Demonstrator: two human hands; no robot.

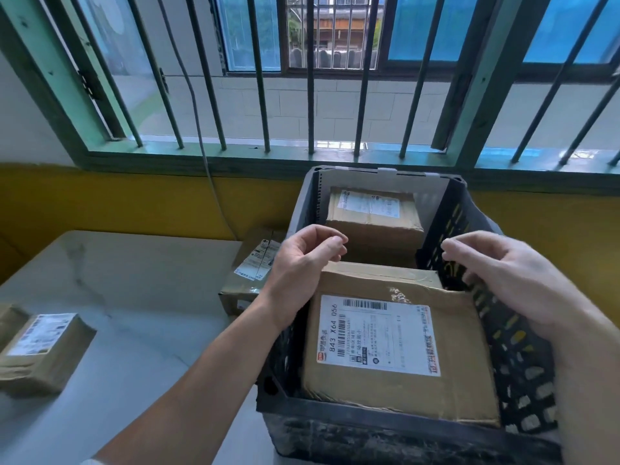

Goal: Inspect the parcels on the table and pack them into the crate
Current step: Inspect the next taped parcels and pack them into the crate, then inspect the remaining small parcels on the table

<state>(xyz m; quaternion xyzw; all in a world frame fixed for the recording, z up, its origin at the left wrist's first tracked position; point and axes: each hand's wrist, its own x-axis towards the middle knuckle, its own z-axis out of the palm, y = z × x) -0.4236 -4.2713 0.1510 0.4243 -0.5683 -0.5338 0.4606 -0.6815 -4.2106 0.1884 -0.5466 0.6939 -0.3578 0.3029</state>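
1. Crate (432,426): black slotted plastic, centre to lower right of frame. It stands at the right end of the table (141,290), under the barred window (310,95).
2. Large parcel (385,283): brown carton lying flat in the near half of the crate, white label up. I read "843 X64 056" on the label.
3. Small parcel (372,218): brown carton at the far end of the crate, label up, and a dark gap shows between it and the large parcel.
4. Left hand (302,263): centre of frame, above the large parcel's far left corner and the crate's left wall. Fingers are loosely curled, with thumb and forefinger close together but nothing between them. It holds nothing.
5. Right hand (513,280): right of frame, over the crate's right wall, and blurred. Fingers are spread and slightly bent, gripping nothing. I cannot tell whether it touches the wall.
6. Third parcel (248,270): on the table just beside the crate's left wall, outside it, partly hidden by the left wrist.
7. Fourth parcel (43,350): lower left of frame, on the table, label up, well apart from the crate. Carton edge (8,320) just beside it at the left border.
8. The table has a pale, marble-look top. Grey cable (198,129) hangs from the upper left down the yellow wall (117,199).
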